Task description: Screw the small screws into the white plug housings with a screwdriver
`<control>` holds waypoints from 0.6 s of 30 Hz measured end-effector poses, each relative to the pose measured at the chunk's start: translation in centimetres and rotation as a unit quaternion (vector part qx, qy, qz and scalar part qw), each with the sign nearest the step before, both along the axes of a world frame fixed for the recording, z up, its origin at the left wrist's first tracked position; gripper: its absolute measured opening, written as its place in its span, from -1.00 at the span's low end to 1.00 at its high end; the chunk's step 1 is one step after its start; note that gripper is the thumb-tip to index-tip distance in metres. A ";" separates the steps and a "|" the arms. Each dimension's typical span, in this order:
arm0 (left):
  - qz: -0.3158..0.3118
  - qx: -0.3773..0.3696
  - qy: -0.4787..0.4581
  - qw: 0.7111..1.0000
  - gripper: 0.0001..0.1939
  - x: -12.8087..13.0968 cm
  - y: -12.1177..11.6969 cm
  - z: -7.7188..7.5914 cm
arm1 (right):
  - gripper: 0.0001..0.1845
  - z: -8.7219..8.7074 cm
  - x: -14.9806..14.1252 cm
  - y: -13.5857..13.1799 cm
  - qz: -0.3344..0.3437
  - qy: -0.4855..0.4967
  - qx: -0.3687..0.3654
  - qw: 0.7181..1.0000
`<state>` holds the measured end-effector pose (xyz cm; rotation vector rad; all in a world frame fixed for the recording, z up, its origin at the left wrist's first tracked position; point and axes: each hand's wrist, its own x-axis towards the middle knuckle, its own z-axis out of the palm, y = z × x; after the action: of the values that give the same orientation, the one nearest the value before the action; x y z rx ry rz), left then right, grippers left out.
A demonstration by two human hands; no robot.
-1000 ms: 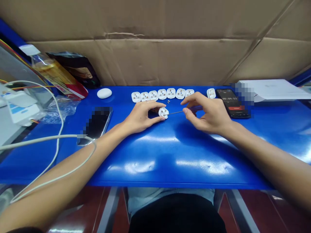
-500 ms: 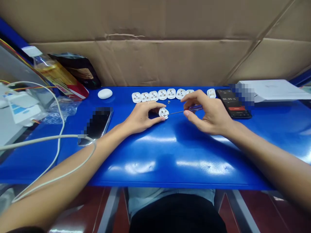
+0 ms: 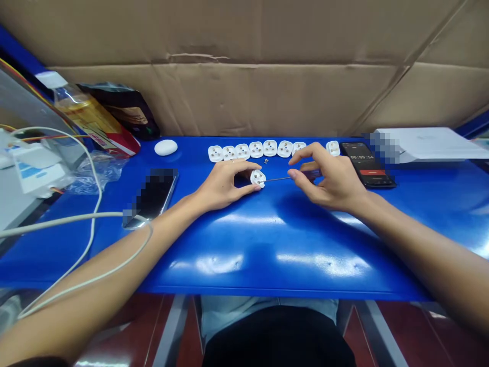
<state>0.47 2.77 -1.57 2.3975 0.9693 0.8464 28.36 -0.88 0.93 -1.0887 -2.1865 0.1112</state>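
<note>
My left hand (image 3: 225, 184) pinches a small white plug housing (image 3: 257, 177) by its edges, its inner side with metal parts facing me. In my right hand (image 3: 330, 178) is a screwdriver (image 3: 278, 179), its handle mostly hidden by the fingers. The thin shaft points left, and its tip meets the lower part of the held housing. Just behind lie a few tiny screws (image 3: 266, 161). A row of several similar white plug housings (image 3: 256, 149) stretches along the back of the blue table, with another one (image 3: 333, 148) apart at the right.
At left are a phone (image 3: 155, 196), a white oval case (image 3: 165, 147), a bottle (image 3: 95, 122), a dark pouch (image 3: 126, 109) and a white cable (image 3: 100, 191) looping over my left forearm. A phone showing a timer (image 3: 367, 163) and a white box (image 3: 431, 144) sit at right. Cardboard (image 3: 267, 97) lines the back.
The fingers of my right hand have shifted slightly around the screwdriver handle, while its tip stays at the housing. My left hand keeps its hold.
</note>
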 end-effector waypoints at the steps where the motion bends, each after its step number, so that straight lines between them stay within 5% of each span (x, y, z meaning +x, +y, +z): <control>1: 0.002 -0.003 0.001 1.000 -0.56 0.0 0.0 0.1 | -0.80 0.0 -0.1 0.0 -0.006 0.007 -0.001 1.000; 18: -0.008 -0.008 0.003 1.000 -0.55 0.0 -0.1 0.0 | -0.65 0.0 -0.2 -0.1 0.042 0.059 -0.036 0.997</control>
<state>0.44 2.72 -1.52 2.3929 0.9552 0.8237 28.15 -0.96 0.95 -1.0041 -2.1363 0.2848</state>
